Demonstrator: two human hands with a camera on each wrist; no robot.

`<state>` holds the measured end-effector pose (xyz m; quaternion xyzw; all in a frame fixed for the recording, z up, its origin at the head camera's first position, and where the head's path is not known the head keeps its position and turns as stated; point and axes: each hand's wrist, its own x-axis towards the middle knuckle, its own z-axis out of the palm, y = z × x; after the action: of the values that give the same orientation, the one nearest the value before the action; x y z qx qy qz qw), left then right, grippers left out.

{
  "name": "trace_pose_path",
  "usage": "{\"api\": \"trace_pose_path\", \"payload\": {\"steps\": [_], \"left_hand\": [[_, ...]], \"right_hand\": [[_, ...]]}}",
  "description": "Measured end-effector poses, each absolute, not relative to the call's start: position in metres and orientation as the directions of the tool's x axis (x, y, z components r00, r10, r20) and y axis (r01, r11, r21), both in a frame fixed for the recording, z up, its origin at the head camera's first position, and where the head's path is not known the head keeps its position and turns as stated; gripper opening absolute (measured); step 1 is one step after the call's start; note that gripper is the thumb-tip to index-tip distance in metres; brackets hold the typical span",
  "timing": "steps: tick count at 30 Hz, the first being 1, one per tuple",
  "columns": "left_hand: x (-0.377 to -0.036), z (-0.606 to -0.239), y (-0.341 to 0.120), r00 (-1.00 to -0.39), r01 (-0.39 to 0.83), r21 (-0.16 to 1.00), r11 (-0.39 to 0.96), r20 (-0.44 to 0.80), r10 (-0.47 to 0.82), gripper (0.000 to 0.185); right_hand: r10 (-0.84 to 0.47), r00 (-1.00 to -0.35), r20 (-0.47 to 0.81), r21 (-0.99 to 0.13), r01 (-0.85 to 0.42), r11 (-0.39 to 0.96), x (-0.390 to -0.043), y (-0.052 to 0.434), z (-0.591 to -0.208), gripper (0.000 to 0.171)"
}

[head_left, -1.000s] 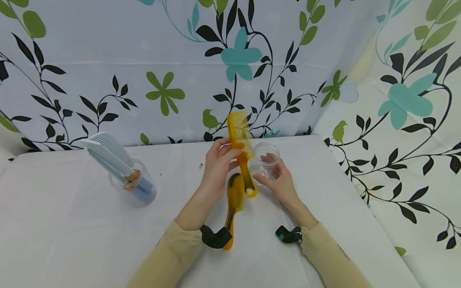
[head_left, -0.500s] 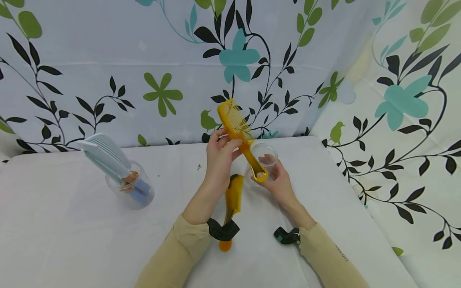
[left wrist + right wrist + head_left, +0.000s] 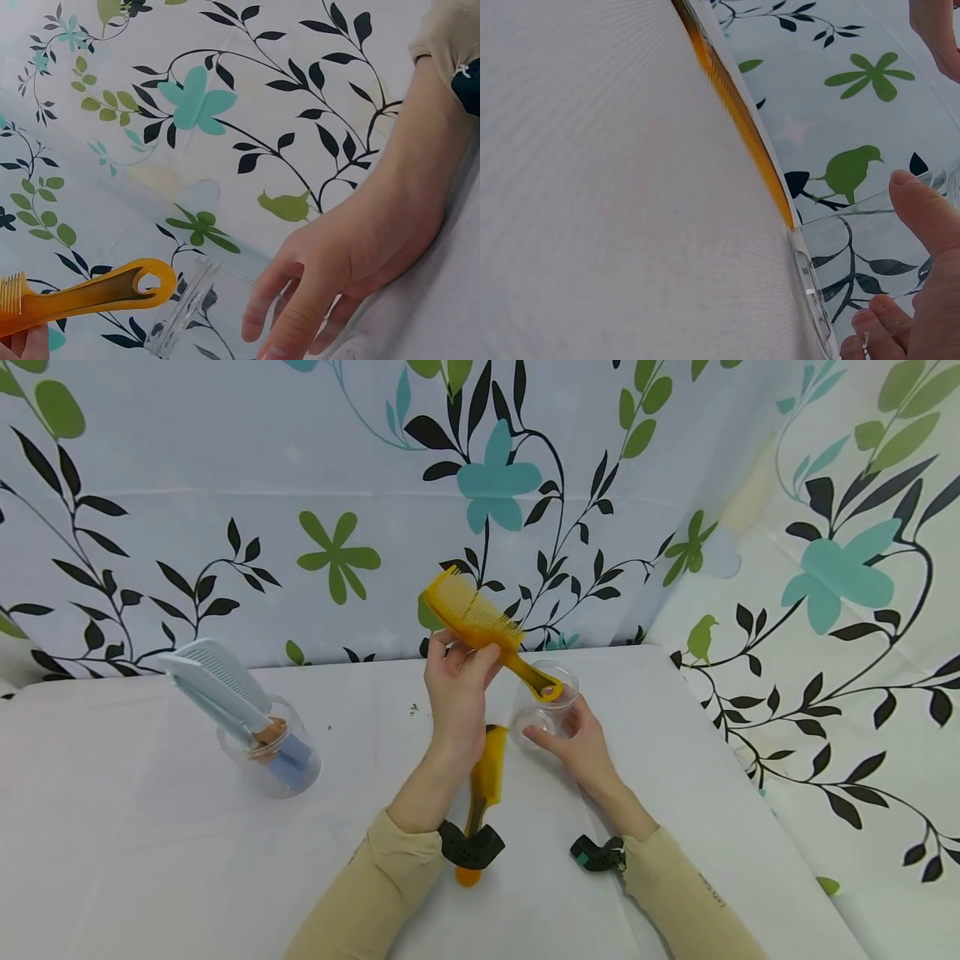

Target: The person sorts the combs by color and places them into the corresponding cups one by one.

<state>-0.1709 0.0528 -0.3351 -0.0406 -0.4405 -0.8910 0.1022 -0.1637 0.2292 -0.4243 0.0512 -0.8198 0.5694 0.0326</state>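
Note:
My left hand (image 3: 461, 693) pinches a yellow comb (image 3: 476, 614) at its toothed part, teeth facing up and right. Its handle, with a hole in the end, slants down to the mouth of a clear jar (image 3: 532, 727). In the left wrist view, the comb's handle (image 3: 112, 292) meets the jar's rim (image 3: 187, 307); I cannot tell whether the tip is inside. My right hand (image 3: 581, 743) grips the upright jar from the right, thumb in front. A second yellow comb (image 3: 489, 768) lies on the table below my left hand, partly hidden by the wrist camera.
To the left stands another clear jar (image 3: 303, 772) holding light blue combs (image 3: 225, 681), with brown and darker blue parts inside it. Small dark specks (image 3: 414, 708) lie on the white table (image 3: 150, 860). A patterned cloth (image 3: 247, 460) hangs behind the table.
My left hand has lifted the comb and tilted it leftward, so its handle end has swung right and up to the jar's mouth. My right hand stays on the jar.

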Motion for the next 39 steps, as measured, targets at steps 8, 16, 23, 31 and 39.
{"api": "trace_pose_path", "payload": {"steps": [8, 16, 23, 31, 39], "left_hand": [[-0.172, -0.344, 0.057, -0.982, 0.188, 0.895, -0.405, 0.177, -0.064, 0.027], [-0.174, -0.352, 0.057, -0.986, 0.163, 0.952, -0.258, 0.163, -0.021, 0.028], [-0.179, -0.359, 0.057, -0.990, 0.140, 0.975, -0.173, 0.139, -0.017, 0.026], [-0.180, -0.361, 0.058, -0.991, 0.128, 0.983, -0.128, 0.131, 0.018, 0.028], [-0.181, -0.365, 0.061, -0.990, 0.140, 0.986, -0.089, 0.143, 0.021, 0.022]], "right_hand": [[-0.048, -0.993, 0.110, -0.938, -0.120, 0.327, -0.163, 0.228, -0.423, 0.073], [-0.061, -0.987, 0.147, -0.937, -0.159, 0.312, -0.165, 0.228, -0.424, 0.072], [-0.058, -0.988, 0.141, -0.941, -0.152, 0.303, -0.165, 0.229, -0.426, 0.072], [-0.065, -0.985, 0.163, -0.935, -0.175, 0.308, -0.165, 0.230, -0.428, 0.074], [-0.061, -0.989, 0.132, -0.940, -0.144, 0.309, -0.164, 0.231, -0.426, 0.073]]}}
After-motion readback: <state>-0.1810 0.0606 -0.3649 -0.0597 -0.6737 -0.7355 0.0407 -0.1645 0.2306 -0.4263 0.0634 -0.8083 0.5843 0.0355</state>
